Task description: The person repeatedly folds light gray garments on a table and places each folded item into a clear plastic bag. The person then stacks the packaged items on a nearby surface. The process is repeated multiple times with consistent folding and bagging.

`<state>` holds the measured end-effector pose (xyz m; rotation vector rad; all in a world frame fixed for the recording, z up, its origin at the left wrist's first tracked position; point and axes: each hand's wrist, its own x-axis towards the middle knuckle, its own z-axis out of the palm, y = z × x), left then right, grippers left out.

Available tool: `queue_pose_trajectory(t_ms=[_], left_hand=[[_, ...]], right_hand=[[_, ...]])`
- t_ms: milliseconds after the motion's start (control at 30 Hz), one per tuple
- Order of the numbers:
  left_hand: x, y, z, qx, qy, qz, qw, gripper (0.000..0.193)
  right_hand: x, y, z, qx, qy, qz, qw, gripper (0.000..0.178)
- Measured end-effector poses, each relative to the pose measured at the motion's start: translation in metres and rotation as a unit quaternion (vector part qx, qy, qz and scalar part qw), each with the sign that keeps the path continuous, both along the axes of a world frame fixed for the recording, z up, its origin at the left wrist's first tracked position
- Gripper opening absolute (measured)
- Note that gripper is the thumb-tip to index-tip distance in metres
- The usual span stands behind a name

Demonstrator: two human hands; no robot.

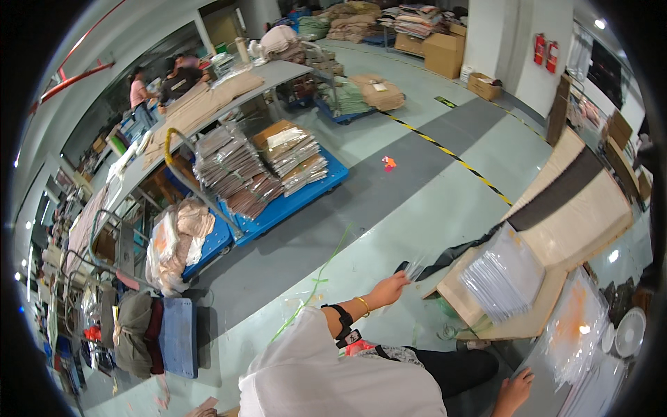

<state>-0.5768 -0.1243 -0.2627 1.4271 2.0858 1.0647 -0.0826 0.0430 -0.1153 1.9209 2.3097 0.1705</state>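
Note:
My left hand (390, 288) reaches out over the floor, closed on a piece of clear plastic (415, 268) that looks like a thin bag or film. A gold bracelet and black bands circle that wrist. Just right of it, a stack of clear plastic bags (501, 272) lies inside an open beige box-like holder (580, 219) with a dark strip across its raised side. At lower right, my right hand (514, 390) lies with fingers stretched out on a grey surface, beside clear plastic packages (573, 323) with orange marks.
Blue trolleys (323, 174) with bagged goods stand left, beside a long table (278, 72) where people work. A green strap (320, 280) and an orange-pink scrap (388, 162) lie on the floor. Cartons (445, 54) and fire extinguishers (545, 52) are farther back.

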Motion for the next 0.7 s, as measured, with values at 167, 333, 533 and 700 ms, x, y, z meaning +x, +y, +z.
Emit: queue_pose_trajectory(t_ms=[167, 333, 533, 700], left_hand=[[0.041, 0.063, 0.137, 0.172, 0.023, -0.106, 0.979, 0.048], [0.098, 0.116, 0.262, 0.391, 0.163, -0.27, 0.864, 0.046], [0.253, 0.18, 0.338, 0.43, 0.189, -0.506, 0.723, 0.047], [0.435, 0.223, 0.275, 0.395, 0.19, -0.69, 0.576, 0.044]], right_hand=[[0.024, -0.043, 0.03, 0.014, 0.234, 0.042, 0.971, 0.051], [0.076, -0.148, 0.073, 0.159, 0.221, -0.028, 0.962, 0.037], [0.137, -0.274, 0.079, 0.254, 0.195, -0.255, 0.912, 0.03], [0.155, -0.319, 0.065, 0.241, 0.192, -0.378, 0.873, 0.031]])
